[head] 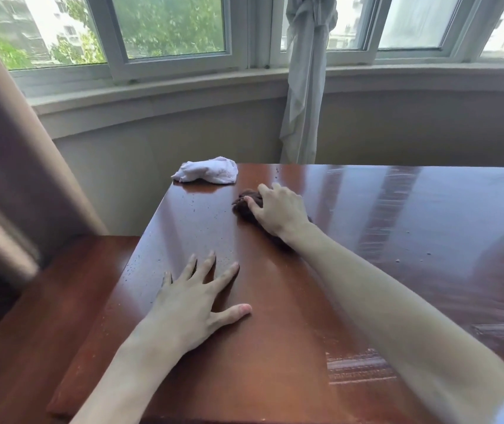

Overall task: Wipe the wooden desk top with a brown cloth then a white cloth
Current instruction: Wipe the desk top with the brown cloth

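- Right hand [278, 209] grips the brown cloth [246, 206] near the worktop's [397, 240] far-left corner.
- Left hand [192, 304] lies flat, fingers spread.
- White cloth [206, 173] sits at that corner.

1. Cloths on the desk: two. One white cloth [206, 173], far left corner; one brown cloth [249, 206], just right of it and nearer.
2. Hands: two. Left hand [192, 304] near; right hand [278, 209] farther.
3. Wooden desk top [397, 240]: one.
4. Tied grey curtain [304, 87]: one, far centre.
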The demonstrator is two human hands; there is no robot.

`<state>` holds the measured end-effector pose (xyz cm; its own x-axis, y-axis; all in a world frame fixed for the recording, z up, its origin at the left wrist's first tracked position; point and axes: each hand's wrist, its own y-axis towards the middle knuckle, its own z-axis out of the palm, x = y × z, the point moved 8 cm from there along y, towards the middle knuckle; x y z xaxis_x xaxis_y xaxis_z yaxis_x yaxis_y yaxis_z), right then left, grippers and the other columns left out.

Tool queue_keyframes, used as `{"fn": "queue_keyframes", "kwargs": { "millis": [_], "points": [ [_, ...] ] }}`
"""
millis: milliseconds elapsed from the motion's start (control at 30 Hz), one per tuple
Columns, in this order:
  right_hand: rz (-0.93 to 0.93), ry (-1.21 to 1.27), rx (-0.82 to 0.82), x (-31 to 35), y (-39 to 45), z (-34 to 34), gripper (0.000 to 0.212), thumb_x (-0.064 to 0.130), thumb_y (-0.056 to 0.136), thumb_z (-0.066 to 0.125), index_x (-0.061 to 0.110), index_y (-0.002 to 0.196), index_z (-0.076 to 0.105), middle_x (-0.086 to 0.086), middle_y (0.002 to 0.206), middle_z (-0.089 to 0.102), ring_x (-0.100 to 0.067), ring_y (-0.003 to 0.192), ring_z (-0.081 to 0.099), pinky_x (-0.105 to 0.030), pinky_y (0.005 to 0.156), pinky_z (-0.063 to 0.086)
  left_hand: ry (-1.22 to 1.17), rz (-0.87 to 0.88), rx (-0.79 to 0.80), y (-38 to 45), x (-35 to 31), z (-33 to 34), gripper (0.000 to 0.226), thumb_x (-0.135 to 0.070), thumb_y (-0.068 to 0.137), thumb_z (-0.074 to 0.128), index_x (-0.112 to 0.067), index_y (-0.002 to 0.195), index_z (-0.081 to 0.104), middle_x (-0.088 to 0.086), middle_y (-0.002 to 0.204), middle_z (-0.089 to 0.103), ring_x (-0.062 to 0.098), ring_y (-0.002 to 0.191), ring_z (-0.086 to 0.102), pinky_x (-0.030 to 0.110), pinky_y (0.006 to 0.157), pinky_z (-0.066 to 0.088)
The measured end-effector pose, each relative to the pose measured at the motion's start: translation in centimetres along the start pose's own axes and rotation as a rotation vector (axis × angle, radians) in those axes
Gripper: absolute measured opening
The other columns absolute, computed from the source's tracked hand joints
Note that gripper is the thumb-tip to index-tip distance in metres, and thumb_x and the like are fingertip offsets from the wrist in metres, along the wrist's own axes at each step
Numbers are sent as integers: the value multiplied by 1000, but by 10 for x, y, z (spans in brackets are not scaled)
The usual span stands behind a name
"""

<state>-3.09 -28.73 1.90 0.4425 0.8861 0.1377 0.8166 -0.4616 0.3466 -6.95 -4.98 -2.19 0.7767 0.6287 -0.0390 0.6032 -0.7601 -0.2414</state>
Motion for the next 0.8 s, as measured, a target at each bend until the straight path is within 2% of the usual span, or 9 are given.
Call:
{"fn": "queue_keyframes", "kwargs": {
  "millis": [133, 300, 400, 467, 600, 700, 800],
  "points": [
    [-36, -14, -23, 10, -17, -2, 46, 58, 100, 44, 17, 110, 62, -8, 107, 62, -33, 102, 60, -41, 77, 48, -10, -2, 16, 0, 1, 0, 92, -91, 72, 15, -55, 154, -4, -7, 168, -12, 22, 156, -9, 54, 123, 10],
    [-191, 36, -45, 27, -114, -40, 40, 58, 97, 46, 22, 104, 61, -2, 99, 62, -28, 90, 59, -39, 72, 49, -40, -2, 11, 0, 1, -1, 90, -91, 77, 23, -52, 156, 4, -6, 169, -8, 21, 156, -7, 56, 122, 13],
    [-217, 32, -48, 23, -165, -65, 36, 57, 95, 46, 23, 101, 56, 2, 97, 60, -26, 88, 58, -39, 71, 49, -49, 6, 13, 0, 1, -2, 87, -90, 79, 26, -52, 156, 8, -5, 169, -6, 22, 156, -5, 58, 122, 14],
    [-210, 33, -8, 17, -177, -72, 37, 61, 96, 43, 25, 100, 53, 4, 96, 57, -23, 88, 58, -37, 69, 48, -47, 12, 15, 0, 1, -2, 86, -90, 78, 24, -55, 154, 4, -5, 169, -5, 22, 156, -4, 58, 122, 15],
    [-129, 44, 52, -4, -131, -56, 39, 61, 97, 43, 23, 100, 53, 1, 97, 58, -26, 93, 61, -40, 72, 51, -44, 3, 0, 0, 2, 0, 91, -92, 73, 18, -55, 155, 0, -6, 169, -6, 21, 156, -5, 56, 123, 13],
    [69, 32, 49, -45, -58, -33, 43, 56, 99, 44, 15, 104, 56, -12, 107, 64, -37, 103, 63, -45, 82, 52, -55, -4, -2, -1, 2, 0, 85, -89, 80, 24, -56, 155, 1, -8, 169, -7, 20, 156, -8, 54, 124, 10],
    [196, -4, 69, -71, -19, -20, 44, 50, 101, 42, 10, 113, 56, -18, 119, 63, -39, 112, 60, -43, 88, 47, -60, -8, 0, 0, 2, 0, 85, -88, 80, 25, -56, 155, 0, -8, 169, -7, 19, 156, -8, 54, 124, 9]
  ]
}}
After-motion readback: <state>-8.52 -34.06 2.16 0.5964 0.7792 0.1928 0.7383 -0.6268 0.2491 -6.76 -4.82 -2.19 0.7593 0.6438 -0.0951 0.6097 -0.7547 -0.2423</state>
